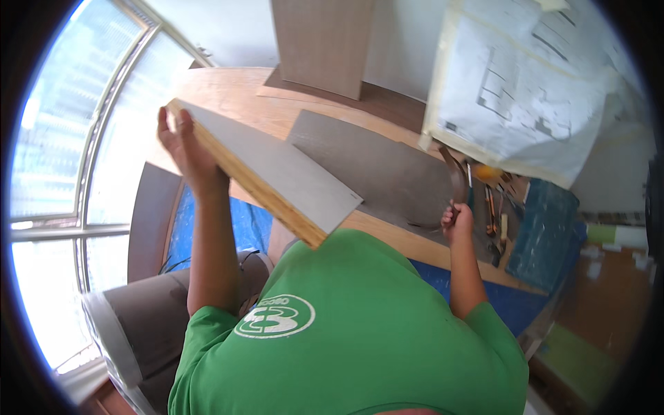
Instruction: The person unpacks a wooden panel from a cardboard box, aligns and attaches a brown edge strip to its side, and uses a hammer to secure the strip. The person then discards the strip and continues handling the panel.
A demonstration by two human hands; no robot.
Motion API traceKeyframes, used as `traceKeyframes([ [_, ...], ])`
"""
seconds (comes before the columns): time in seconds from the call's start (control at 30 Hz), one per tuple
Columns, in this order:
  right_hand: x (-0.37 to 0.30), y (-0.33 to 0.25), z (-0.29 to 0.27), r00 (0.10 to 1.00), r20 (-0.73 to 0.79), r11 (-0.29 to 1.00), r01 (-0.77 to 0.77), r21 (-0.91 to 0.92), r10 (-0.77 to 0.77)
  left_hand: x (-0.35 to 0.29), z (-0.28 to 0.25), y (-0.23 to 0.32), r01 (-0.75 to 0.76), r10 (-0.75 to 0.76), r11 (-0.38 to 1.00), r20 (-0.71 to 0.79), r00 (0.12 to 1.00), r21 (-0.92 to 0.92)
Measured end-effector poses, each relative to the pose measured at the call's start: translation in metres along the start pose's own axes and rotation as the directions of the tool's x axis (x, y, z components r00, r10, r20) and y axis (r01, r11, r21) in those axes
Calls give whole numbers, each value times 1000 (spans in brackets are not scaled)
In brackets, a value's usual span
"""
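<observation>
My left hand (192, 155) is closed around the far left end of a plywood board (266, 155) with a pale grey face and a bare yellowish edge. The board is held up at a slant, its near end in front of my green shirt. On the right, my right hand (458, 221) grips the lower end of a thin, curved brown strip (456, 173) that bends up and away from me. Beneath both lies a dark brown-grey sheet (391, 169) on the wooden worktable (221, 86). The board covers part of this sheet.
Right of the strip lie several hand tools (492, 207) beside a blue-green box-like thing (543, 232). A taped plan sheet (515, 90) hangs at the far right. A tall panel (321, 45) leans on the back wall. Windows (69, 117) and a brown roll (162, 315) are at left.
</observation>
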State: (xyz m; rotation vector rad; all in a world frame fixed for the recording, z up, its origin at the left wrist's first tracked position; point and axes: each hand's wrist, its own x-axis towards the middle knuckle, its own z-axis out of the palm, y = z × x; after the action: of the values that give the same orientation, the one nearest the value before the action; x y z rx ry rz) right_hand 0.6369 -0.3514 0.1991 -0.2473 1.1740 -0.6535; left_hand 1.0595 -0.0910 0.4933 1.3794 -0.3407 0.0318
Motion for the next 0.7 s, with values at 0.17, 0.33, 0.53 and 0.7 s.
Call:
traceKeyframes([
  [0.17,-46,-11,-13,984,65,987,-163,-14,163,-4,-2,5,-42,45,993,-29,999,113],
  [0.33,-75,-5,-8,984,117,991,-134,-1,133,0,-17,0,12,-14,996,-23,1000,-90],
  [0.53,-130,11,39,992,123,991,-1,-130,18,20,-52,-20,-156,174,981,172,970,-113],
  [0.7,-213,19,124,883,258,870,446,-208,-391,42,-74,-38,-446,393,893,377,839,62],
])
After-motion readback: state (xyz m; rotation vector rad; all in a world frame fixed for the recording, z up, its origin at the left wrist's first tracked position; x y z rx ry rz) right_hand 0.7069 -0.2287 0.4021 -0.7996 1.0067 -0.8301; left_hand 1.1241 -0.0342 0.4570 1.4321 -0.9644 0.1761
